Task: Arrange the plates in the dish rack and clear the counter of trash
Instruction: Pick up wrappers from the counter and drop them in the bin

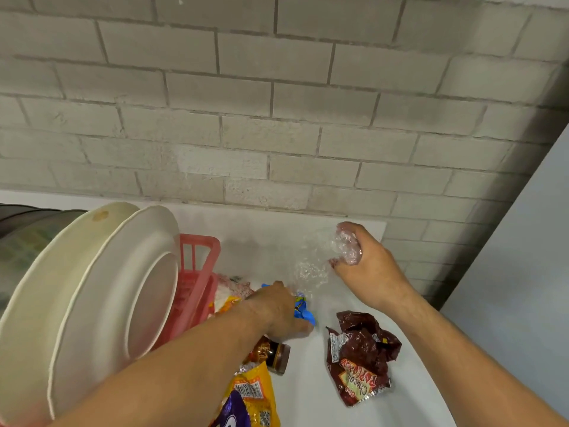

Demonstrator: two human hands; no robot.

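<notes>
Left hand [277,309] clenched around blue wrapper [303,310], right hand [366,266] around clear plastic [348,245], beside brown wrapper [360,355] marked "Choco".

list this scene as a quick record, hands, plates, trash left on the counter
left hand: lies over blue wrapper, fingers hidden
right hand: grips crumpled clear plastic
plates: two white, on edge in pink dish rack
loose trash on counter: brown wrapper, yellow wrapper, purple packet
also: small dark jar on its side
</notes>
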